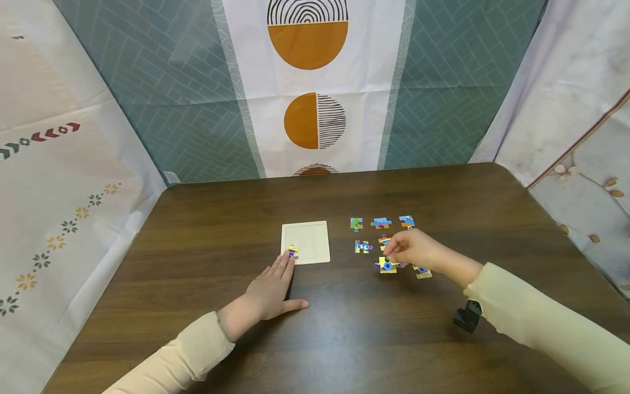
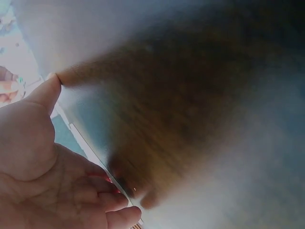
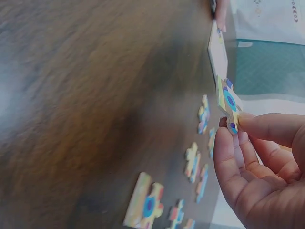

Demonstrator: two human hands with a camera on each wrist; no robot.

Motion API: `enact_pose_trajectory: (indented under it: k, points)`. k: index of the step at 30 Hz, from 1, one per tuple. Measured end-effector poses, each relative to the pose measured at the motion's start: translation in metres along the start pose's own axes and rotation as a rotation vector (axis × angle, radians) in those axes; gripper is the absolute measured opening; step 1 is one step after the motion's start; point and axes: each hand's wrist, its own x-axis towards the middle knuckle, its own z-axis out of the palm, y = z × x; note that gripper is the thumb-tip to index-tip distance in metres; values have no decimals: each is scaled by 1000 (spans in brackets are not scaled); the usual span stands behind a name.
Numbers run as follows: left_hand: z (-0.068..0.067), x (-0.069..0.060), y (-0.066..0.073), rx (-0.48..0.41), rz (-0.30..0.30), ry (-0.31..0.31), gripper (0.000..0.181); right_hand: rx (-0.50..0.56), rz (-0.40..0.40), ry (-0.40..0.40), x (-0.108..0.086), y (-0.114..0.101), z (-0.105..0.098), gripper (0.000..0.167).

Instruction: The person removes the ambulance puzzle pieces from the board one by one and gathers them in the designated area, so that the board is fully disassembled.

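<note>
Between thumb and fingertips, my right hand [image 1: 415, 249] pinches a yellow jigsaw puzzle piece [image 1: 387, 266] with a blue ring on it. The right wrist view shows that puzzle piece [image 3: 228, 101] tilted and raised off the table. My left hand [image 1: 268, 290] lies with straight fingers and thumb spread, its fingertips at the lower left corner of a pale square puzzle tray [image 1: 313, 241]. A small yellow and purple puzzle piece [image 1: 292, 250] sits in that corner, partly covered by the fingertips. In the left wrist view the palm [image 2: 52, 176] faces the camera.
Several loose puzzle pieces lie in rough rows right of the tray, among them a green one [image 1: 356, 223], a purple one with eyes [image 1: 363, 247] and a yellow one [image 1: 423, 272] beside my right hand. Patterned cloths [image 1: 197, 98] hang behind the brown table [image 1: 315, 339].
</note>
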Motion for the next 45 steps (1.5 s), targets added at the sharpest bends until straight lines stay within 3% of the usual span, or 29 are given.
enact_pose_trajectory:
  k: [17, 32, 45]
  points:
    - [-2, -1, 2, -11, 2, -1, 99, -4, 1, 18, -5, 29, 3, 8]
    - [-1, -1, 2, -3, -5, -19, 98, -42, 16, 42, -4, 29, -1, 10]
    - [-4, -4, 0, 4, -40, -37, 96, -73, -12, 56, 7, 8, 2, 17]
